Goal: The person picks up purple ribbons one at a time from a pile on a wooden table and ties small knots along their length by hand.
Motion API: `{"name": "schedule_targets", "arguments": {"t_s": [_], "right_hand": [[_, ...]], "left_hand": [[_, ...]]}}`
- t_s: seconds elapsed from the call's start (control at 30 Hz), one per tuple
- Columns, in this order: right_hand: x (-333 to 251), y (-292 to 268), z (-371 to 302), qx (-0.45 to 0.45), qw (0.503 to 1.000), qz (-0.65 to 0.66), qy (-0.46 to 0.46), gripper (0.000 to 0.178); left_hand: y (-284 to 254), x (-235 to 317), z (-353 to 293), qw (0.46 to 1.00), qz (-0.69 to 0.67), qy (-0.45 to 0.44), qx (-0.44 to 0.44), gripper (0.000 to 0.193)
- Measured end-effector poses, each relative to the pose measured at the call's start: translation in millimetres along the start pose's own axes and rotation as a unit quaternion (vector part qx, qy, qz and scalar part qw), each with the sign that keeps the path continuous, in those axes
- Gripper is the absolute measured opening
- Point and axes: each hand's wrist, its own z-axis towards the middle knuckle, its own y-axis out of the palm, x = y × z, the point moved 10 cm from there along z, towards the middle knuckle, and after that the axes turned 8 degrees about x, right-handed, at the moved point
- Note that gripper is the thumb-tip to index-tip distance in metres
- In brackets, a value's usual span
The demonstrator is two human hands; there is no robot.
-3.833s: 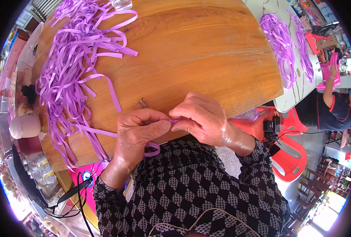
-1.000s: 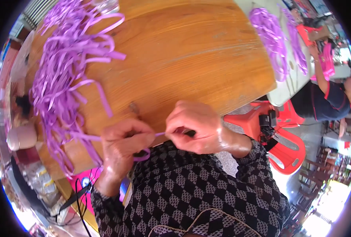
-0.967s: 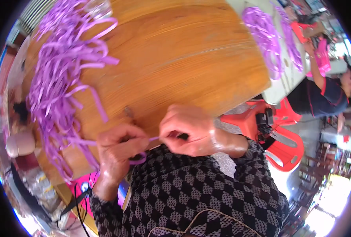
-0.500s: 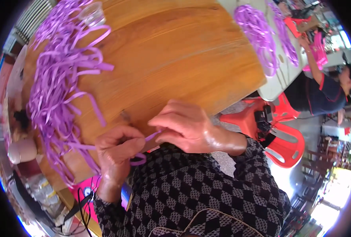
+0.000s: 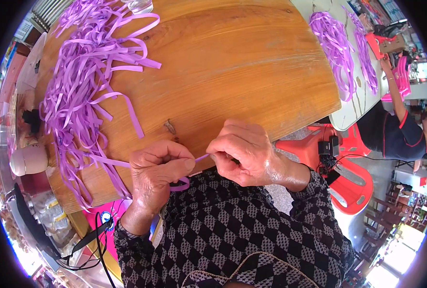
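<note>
A narrow purple ribbon [image 5: 202, 157] stretches across the short gap between my two hands, above my lap at the table's near edge. My left hand [image 5: 157, 168] pinches it between thumb and forefinger, and a loop of it hangs below that hand. The ribbon's end goes into the pinched fingers of my right hand [image 5: 242, 152], which hide it. From behind my left hand a strand runs left to a big tangled heap of purple ribbons [image 5: 86, 86] on the wooden table [image 5: 223, 72].
A clear plastic cup [image 5: 139, 6] stands by the heap's far end. More purple ribbons [image 5: 332, 48] lie on a pale table [image 5: 355, 108] at the right. Red plastic chairs [image 5: 350, 192] stand below it, near another person [image 5: 391, 127]. A pinkish-white container [image 5: 29, 160] is at far left.
Both hands have shifted slightly right in the picture, still gripping the ribbon. My right fingers have closed more tightly, and the ribbon between the hands looks straighter. The whole view has shifted a little.
</note>
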Motion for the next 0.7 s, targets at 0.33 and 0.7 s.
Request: {"name": "schedule_targets", "arguments": {"t_s": [0.33,0.7], "right_hand": [[-12.9,4.8,-0.3,-0.004,0.998,-0.027,-0.056,0.028],[0.0,-6.2,-1.8,0.030,0.999,0.026,0.020,0.025]], "left_hand": [[19.0,-1.2,-3.3,0.999,0.029,-0.012,-0.036,0.011],[14.5,-20.4,2.9,0.993,-0.100,-0.062,-0.015,0.012]]}}
